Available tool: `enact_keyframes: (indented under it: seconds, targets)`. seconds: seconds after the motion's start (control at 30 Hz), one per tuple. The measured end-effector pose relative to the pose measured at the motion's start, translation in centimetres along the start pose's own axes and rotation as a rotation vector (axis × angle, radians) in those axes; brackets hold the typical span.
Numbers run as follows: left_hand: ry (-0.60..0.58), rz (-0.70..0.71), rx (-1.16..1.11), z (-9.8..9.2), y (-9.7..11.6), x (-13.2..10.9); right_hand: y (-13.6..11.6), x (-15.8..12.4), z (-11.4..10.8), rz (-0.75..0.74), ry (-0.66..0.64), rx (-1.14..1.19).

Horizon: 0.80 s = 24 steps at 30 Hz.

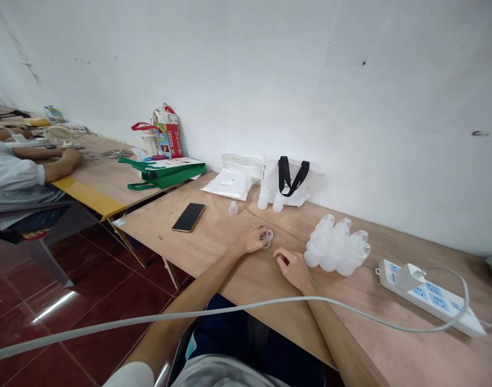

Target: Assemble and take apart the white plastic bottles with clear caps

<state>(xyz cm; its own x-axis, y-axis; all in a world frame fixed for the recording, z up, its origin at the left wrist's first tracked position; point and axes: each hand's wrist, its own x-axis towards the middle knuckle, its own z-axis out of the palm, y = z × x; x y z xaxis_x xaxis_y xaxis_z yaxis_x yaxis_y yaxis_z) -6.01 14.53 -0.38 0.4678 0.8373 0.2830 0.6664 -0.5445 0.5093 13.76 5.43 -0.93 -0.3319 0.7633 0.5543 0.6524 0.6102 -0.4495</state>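
Small assembly workroom, it seems: plywood folding tables [213, 252] are running along a bare white wall [246, 70] above red tile flooring [96, 252]. A co-worker [12, 177] is sitting at the next table beside scattered small metal parts [116, 154]. Bulk plastic bottles [336, 247] are lying near a power strip [431, 295].

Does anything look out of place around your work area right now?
Yes: the white power cable from the power strip stretches across your left forearm and right forearm toward the floor side, so it might snag them.
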Motion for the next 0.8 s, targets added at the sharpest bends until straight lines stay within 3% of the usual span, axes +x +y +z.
enact_keyframes:
  seconds: [0.27, 0.5, 0.8]
  targets:
    - [-0.009, 0.024, 0.072, -2.2, -0.7, -2.4, -0.4, 0.1, 0.0, -0.017, -0.007, 0.003]
    - [-0.035, 0.082, 0.234, -2.4, 0.1, -2.6, -0.3, 0.1, 0.1, -0.018, 0.003, 0.003]
    - [-0.036, 0.076, 0.257, -3.0, -0.5, -3.6, -0.1, 0.1, 0.1, -0.015, -0.013, 0.007]
